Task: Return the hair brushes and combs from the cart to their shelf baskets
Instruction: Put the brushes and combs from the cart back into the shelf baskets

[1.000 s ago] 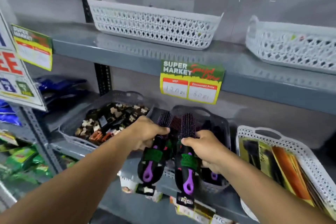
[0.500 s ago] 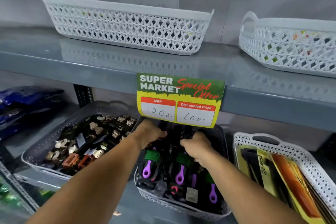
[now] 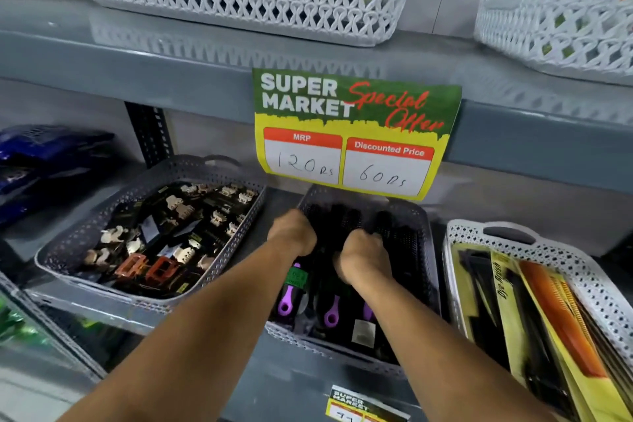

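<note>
- Both hands reach into the grey middle basket (image 3: 416, 250); left hand (image 3: 293, 233) and right hand (image 3: 363, 255) are each curled around a hair brush, pressing it down among the others
- Judged progress: these brushes are nearly placed, not yet let go; the cart is out of view, so what remains is unknown
- Brushes (image 3: 329, 312): black, purple handles (image 3: 286, 301), green labels; combs (image 3: 561, 315) lie in the white basket (image 3: 457, 250) beside

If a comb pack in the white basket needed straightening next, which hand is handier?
Probably the right hand: it sits nearer the white basket of combs, while the left hand is farther off, at the brush basket's other side.
</note>
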{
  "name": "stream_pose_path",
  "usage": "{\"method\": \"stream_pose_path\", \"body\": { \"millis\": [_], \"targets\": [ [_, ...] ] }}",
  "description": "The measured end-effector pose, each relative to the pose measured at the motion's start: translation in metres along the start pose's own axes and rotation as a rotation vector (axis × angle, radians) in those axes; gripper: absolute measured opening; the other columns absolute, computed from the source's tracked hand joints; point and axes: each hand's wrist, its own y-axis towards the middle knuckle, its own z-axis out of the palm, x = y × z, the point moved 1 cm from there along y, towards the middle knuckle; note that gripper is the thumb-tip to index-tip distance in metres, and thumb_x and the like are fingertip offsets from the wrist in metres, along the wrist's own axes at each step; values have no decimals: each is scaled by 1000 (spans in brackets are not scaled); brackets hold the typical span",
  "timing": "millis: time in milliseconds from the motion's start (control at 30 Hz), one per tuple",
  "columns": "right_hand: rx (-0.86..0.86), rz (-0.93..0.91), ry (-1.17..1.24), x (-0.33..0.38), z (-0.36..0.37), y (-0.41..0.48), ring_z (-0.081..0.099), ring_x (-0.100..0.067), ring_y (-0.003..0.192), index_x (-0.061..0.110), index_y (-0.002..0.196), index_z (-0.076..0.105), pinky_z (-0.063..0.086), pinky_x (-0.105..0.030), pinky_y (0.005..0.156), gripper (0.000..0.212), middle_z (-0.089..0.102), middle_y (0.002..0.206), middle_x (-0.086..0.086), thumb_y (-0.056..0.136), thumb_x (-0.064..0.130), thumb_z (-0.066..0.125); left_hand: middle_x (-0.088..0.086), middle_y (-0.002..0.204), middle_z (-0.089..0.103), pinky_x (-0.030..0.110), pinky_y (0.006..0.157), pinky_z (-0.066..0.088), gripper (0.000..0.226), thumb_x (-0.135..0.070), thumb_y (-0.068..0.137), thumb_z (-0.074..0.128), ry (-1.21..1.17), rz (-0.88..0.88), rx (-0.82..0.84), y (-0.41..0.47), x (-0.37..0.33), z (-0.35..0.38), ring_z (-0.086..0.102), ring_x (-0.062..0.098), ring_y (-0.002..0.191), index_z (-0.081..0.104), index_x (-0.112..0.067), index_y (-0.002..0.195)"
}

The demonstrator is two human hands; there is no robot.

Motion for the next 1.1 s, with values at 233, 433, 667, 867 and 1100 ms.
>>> {"method": "stream_pose_path", "body": {
  "millis": [233,433,667,867,1100],
  "targets": [
    [-36,-136,-220,-8,0,0,63,-34,81,4,94,65,44,-35,62,22,67,102,-17,83,-4,48,21,112,68,33,83,51,34,-20,83,63,-6,24,13,-1,2,5,64,35,106,64,2,108],
    [-88,-193,-337,-9,0,-6,67,-34,86,8,95,66,41,-35,58,26,70,97,-14,81,-4,48,21,113,68,31,83,50,35,-21,83,64,-21,39,23,-3,6,6,63,34,108,63,1,110],
    [-57,-188,-353,-10,-1,-11,62,-31,75,8,94,66,43,-34,56,23,69,93,-13,81,-5,53,25,108,66,35,74,50,22,-4,82,57,39,95,-21,-15,6,8,65,38,98,62,4,103],
    [-60,-197,-282,-14,-6,-16,54,-30,69,9,99,62,42,-34,57,16,66,95,-12,84,3,58,26,102,68,37,74,51,21,2,79,56,46,121,-110,-20,8,-2,65,40,95,63,5,98],
    [-82,-300,-167,-18,-12,-27,62,-35,98,9,122,52,50,-37,70,37,48,127,-17,88,20,62,24,95,70,36,76,52,15,-6,76,60,-3,156,-209,-29,20,-39,65,39,94,68,0,88]
  ]
}}
